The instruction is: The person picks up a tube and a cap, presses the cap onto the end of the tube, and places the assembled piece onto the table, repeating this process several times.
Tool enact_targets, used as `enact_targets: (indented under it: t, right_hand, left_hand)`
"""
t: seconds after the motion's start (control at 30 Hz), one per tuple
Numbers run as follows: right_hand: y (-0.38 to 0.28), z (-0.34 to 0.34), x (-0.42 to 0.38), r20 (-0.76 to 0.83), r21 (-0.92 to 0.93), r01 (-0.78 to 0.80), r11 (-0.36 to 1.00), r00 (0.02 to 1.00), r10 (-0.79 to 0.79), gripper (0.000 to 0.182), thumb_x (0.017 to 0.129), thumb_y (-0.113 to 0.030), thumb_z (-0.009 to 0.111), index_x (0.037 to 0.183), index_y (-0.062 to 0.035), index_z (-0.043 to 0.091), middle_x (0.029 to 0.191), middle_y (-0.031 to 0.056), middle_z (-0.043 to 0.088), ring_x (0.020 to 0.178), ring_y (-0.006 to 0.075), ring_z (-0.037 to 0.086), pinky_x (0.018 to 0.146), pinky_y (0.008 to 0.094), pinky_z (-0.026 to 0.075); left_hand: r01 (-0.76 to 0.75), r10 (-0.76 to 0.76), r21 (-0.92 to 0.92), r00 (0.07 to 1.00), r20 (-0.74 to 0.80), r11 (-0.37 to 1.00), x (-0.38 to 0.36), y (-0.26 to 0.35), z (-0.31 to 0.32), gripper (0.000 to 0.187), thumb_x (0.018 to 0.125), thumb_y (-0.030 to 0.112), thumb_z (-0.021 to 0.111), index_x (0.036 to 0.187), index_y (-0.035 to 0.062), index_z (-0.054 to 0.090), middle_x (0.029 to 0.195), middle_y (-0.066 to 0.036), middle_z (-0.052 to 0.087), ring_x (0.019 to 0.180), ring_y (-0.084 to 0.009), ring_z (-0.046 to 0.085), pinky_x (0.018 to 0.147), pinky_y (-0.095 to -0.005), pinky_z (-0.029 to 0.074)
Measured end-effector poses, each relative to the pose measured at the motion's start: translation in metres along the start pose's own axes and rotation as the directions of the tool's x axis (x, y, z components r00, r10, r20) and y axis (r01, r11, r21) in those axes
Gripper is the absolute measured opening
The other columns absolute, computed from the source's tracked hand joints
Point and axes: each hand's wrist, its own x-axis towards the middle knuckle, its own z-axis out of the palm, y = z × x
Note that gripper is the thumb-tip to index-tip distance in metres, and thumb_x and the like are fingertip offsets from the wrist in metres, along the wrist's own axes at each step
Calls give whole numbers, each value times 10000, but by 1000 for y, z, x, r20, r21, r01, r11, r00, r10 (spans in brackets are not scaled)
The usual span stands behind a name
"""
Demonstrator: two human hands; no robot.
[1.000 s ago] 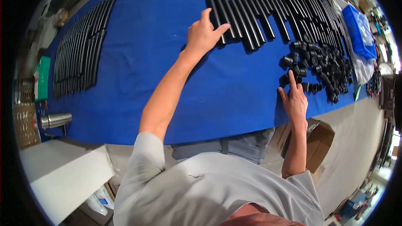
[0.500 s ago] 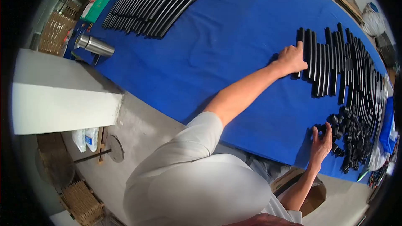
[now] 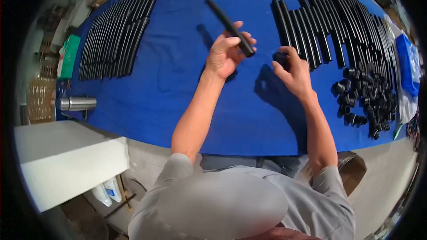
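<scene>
A black tube (image 3: pixel 227 23) lies across my left hand (image 3: pixel 227 52), raised over the blue cloth and tilted, its lower end toward my right. My right hand (image 3: pixel 293 72) pinches a small black cap (image 3: pixel 282 58) between thumb and fingers, just right of the tube's lower end and apart from it. Beyond my right hand lie rows of black tubes (image 3: pixel 307 35). Nearer the table's right front edge is a heap of small black caps (image 3: pixel 371 98).
More black tubes (image 3: pixel 116 35) lie in rows at the left on the blue table (image 3: pixel 178 102). A steel flask (image 3: pixel 80 103) and a green container (image 3: pixel 69 57) stand at the left edge. A blue bin (image 3: pixel 407 64) is at the far right.
My left hand has lifted a tube from the right-hand rows and come back toward the middle. My right hand has moved from the heap toward it with a cap. The view has turned right.
</scene>
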Motion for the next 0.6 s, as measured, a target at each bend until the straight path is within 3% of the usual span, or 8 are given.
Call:
enact_targets:
  t: [0.03,0.13,0.27,0.4,0.5,0.6]
  right_hand:
    - [2,10,16,83,-68,32,997,996,-26,392,885,-252,721,1176,-5,631,827,141,704,683,239,696,629,352,534]
    - [21,25,21,-43,-143,318,937,944,-327,402,857,-266,721,1167,-24,635,820,168,698,691,327,694,621,402,541]
    - [22,22,9,11,-39,285,958,959,-284,401,839,-263,731,1133,-12,628,770,154,686,664,327,695,607,416,536]
    - [19,17,7,71,-50,226,973,973,-222,325,842,-274,725,1014,-22,613,741,142,669,643,327,679,585,420,525]
    - [25,22,7,47,-86,280,956,960,-277,351,855,-306,730,1021,-21,608,742,136,661,650,327,679,578,423,522]
    - [27,21,6,176,-232,288,929,952,-251,458,861,-391,743,1082,-8,622,768,138,666,658,310,684,572,409,522]
  left_hand:
    - [-87,86,-89,996,-20,992,-7,6,-10,414,910,86,658,1316,54,584,1208,-161,693,1122,-340,680,966,-489,578]
    - [-84,106,-247,991,78,965,-15,4,-21,378,935,39,627,1310,68,587,1273,-136,668,1248,-335,618,990,-492,589]
    - [-55,105,-315,984,145,948,-18,-3,-17,352,953,-27,613,1276,114,607,1390,-92,605,1371,-277,521,1025,-452,584]
    - [-29,75,-317,988,132,948,-21,-12,-17,363,945,52,681,1283,177,634,1402,-62,612,1342,-258,553,1005,-439,592]
    - [23,37,-340,985,169,940,-23,-12,-14,380,929,89,717,1285,208,657,1382,-52,636,1312,-230,584,993,-456,587]
    - [34,10,-324,991,135,945,-24,-14,-16,379,923,145,739,1284,239,672,1364,-29,654,1305,-196,592,999,-453,571]
